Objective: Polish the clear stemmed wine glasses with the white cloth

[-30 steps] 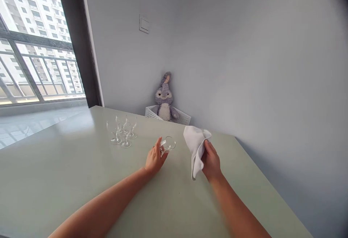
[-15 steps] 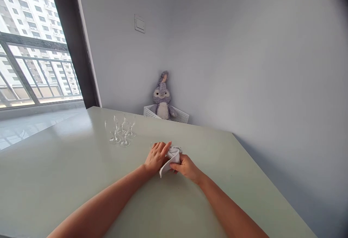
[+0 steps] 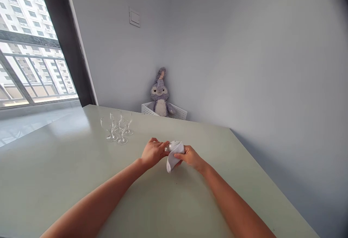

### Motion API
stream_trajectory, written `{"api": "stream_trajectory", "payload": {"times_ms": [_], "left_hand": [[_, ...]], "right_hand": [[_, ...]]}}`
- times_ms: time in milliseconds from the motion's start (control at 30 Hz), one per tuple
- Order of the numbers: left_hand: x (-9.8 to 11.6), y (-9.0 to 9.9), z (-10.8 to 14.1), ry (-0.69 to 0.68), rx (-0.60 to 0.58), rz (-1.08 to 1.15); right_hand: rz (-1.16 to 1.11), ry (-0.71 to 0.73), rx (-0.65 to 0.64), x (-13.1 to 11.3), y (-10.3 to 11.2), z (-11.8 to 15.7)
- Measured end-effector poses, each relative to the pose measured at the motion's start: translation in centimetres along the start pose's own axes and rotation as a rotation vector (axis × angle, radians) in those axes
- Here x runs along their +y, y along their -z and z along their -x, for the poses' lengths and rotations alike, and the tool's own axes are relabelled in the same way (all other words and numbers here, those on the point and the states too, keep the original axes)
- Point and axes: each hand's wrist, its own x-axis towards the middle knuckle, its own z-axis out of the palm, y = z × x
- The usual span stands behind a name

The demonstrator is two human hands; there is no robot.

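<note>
In front of me, my left hand [image 3: 154,153] has its fingers closed around a clear wine glass [image 3: 168,146], most of which is hidden by the fingers and the fabric. A white cloth [image 3: 174,156] wraps the glass on its right side, and one corner droops toward the table. My right hand [image 3: 191,157] pinches this cloth, thumb on the near side and the other fingers mostly out of sight behind it. Farther left, several clear stemmed wine glasses [image 3: 122,141] stand upright, grouped close together.
All this is on a pale green glossy table [image 3: 130,201]. Beyond its far edge, a purple plush rabbit [image 3: 160,98] sits in a white perforated basket [image 3: 181,113]. Grey walls [image 3: 244,67] meet behind it, and a window [image 3: 29,57] is at the left.
My left hand has turned, its raised fingers now closing in by the cloth. The cloth and my right hand have shifted slightly right, and the view has tilted a little.
</note>
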Motion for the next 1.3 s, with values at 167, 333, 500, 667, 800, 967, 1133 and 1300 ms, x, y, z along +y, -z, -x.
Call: {"api": "stream_trajectory", "payload": {"times_ms": [167, 333, 500, 667, 800, 967, 1133, 1300], "left_hand": [[0.9, 0.9, -0.4, 0.04, -0.394, 0.506], [2.1, 1.1, -0.7, -0.029, 0.132, 0.092], [2.0, 2.7, -0.8, -0.008, -0.022, 0.169], [2.1, 3.8, -0.7, -0.025, -0.532, 0.655], [2.8, 2.7, -0.8, -0.043, -0.106, 0.247], [3.1, 3.0, -0.9, -0.205, 0.155, -0.324], [3.2, 5.5, -0.7, -0.071, -0.099, -0.078], [3.2, 6.6, -0.8, 0.102, -0.574, 0.581]], "right_hand": [[0.225, -0.02, -0.154, -2.6, 1.0, 1.5], [-0.081, -0.012, 0.137, -2.1, 0.6, 0.5], [-0.002, 0.033, 0.035, -3.4, 0.1, 1.6], [0.228, 0.012, -0.175, -5.4, 0.9, 3.3], [0.079, 0.033, 0.057, -4.6, 0.9, 2.3], [-0.096, 0.024, 0.092, -3.4, 0.0, 1.3], [0.261, 0.063, -0.049, -4.2, 0.1, 2.3], [0.74, 0.357, -0.052, -5.6, 1.0, 3.1]]}}
